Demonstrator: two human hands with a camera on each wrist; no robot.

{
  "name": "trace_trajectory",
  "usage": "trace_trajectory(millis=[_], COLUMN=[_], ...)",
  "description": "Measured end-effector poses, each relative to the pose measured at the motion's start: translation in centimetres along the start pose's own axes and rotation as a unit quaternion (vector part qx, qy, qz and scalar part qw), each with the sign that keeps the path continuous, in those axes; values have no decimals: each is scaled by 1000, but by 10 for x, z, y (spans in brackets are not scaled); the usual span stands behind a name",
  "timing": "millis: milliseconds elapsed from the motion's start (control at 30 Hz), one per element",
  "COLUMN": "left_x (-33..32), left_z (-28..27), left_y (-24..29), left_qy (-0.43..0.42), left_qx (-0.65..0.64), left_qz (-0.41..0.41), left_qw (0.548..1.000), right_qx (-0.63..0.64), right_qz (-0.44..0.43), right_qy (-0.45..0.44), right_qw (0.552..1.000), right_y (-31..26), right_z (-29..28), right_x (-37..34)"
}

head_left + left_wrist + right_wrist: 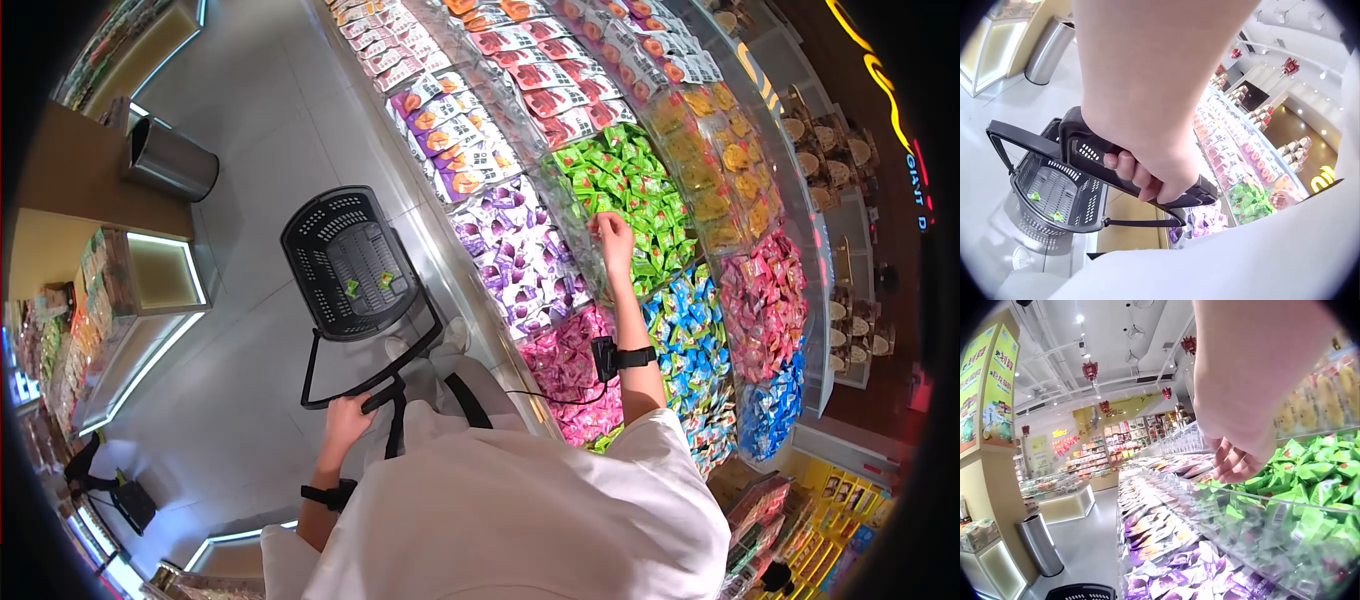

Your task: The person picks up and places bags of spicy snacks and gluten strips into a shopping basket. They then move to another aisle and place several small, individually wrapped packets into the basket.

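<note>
My left hand [347, 420] grips the black handle [1075, 134] of a shopping basket [302, 255], fingers curled round it. The basket hangs low over the floor, and two small green packets [352, 288] lie in it. Above a bin of green-wrapped candies [655, 205] is my right hand [614, 247], near the bin's clear divider. In the right wrist view its fingers [1235, 464] are bent with the tips pointing down, close over the divider's edge. I cannot tell whether they pinch a packet.
Purple-and-white packets [520, 255], pink ones [572, 365] and blue ones [690, 320] fill neighbouring bins. Clear dividers [1272, 500] stand between bins. A metal trash can [172, 160] and a lit display counter [165, 270] stand across the tiled aisle.
</note>
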State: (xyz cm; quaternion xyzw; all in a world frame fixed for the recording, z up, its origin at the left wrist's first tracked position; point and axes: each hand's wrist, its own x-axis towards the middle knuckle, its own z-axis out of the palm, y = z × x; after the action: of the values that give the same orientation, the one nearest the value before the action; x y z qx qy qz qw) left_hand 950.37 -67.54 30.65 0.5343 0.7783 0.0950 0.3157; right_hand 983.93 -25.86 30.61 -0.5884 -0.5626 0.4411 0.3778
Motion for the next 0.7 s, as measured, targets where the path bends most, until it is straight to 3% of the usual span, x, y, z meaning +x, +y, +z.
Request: trace_trajectory(millis=[100, 133, 167, 200, 233, 300, 500, 567, 600, 633, 667, 700], left_x=[2, 2, 0, -1, -3, -5, -19, -22, -22, -22, -21, -22], left_z=[2, -2, -4, -6, -8, -2, 11, 7, 8, 18, 19, 20], left_y=[-3, -1, -1, -1, -2, -8, -16, -12, -10, -15, -15, -16], left_qy=[0, -16, -18, -17, -39, -43, 16, -23, -43, -44, -78, -71], left_qx=[0, 11, 9, 6, 7, -4, -44, -30, -25, -18, 5, 4], left_qz=[5, -7, -3, -1, -10, -6, 22, -11, -23, -9, -12, 0], left_qw=[1000, 1000, 1000, 1000, 999, 999, 999, 999, 998, 999, 997, 997], right_qx=[-159, -185, -234, -350, -356, -416, -457, -452, -447, -482, -451, -444], right_qz=[-109, -158, -159, -107, -191, -129, -74, -111, -104, -132, -187, -109], right_qy=[59, 63, 82, 57, 94, 31, 25, 38, 59, 112, 156, 187], right_qw=[979, 968, 956, 929, 910, 900, 886, 884, 886, 859, 859, 870], right_y=[-5, 20, 26, 14, 45, 61, 27, 25, 17, 14, 21, -25], right_z=[18, 20, 25, 29, 34, 41, 55, 52, 52, 50, 44, 56], right_x=[39, 69, 83, 89, 110, 132, 117, 112, 103, 94, 94, 51])
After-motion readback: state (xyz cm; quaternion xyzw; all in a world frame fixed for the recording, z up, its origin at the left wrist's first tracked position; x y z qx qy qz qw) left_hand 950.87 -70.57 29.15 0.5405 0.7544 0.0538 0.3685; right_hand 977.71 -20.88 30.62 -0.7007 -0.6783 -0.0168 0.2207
